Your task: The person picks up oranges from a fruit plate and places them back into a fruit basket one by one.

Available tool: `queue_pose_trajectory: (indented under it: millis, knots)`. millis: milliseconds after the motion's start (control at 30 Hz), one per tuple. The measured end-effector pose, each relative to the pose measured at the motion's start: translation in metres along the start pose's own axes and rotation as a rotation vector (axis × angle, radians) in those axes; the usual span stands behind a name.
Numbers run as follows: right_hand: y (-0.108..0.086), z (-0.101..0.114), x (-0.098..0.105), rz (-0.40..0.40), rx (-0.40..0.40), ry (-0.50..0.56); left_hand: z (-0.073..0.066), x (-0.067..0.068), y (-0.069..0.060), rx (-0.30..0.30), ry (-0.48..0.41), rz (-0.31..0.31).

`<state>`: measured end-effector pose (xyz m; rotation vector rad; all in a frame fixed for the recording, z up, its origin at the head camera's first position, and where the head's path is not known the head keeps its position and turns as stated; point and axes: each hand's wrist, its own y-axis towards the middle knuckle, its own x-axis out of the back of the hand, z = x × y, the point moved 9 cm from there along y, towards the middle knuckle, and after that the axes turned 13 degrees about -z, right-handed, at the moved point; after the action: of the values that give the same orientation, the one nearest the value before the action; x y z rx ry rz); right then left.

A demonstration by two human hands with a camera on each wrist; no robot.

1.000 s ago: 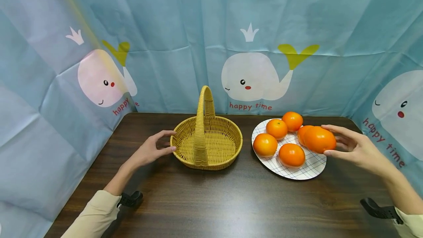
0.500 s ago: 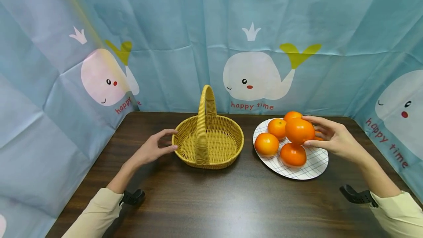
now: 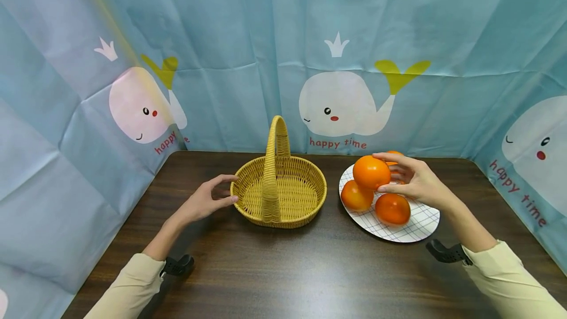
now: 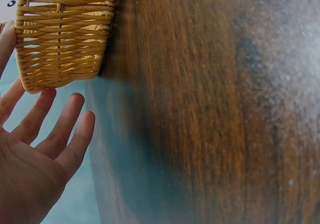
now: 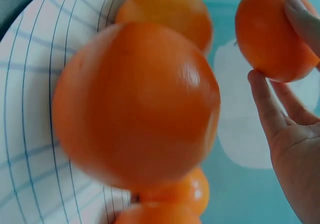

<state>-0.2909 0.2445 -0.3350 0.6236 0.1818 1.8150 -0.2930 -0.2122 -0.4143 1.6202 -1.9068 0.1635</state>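
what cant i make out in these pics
Head view: back orange, partly covered by the right grip.
Left wrist view: rest of the basket, cut off by the top edge.
Right wrist view: lowest orange, cut off by the bottom edge.
Right wrist view: plate, cut off by the left edge.

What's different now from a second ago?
The right hand has moved to the person's left across the plate, carrying the orange fruit closer to the basket. Nothing was newly picked up or let go. The left hand stayed at the basket's edge, and the basket and plate stayed put.
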Motion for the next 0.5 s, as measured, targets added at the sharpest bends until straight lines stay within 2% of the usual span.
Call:
queue_pose_trajectory:
  millis: [500]
  knots:
    - [0.019,0.001,-0.041,0.029,0.015,0.008,0.001,-0.001,0.0,0.001,0.005,-0.004]
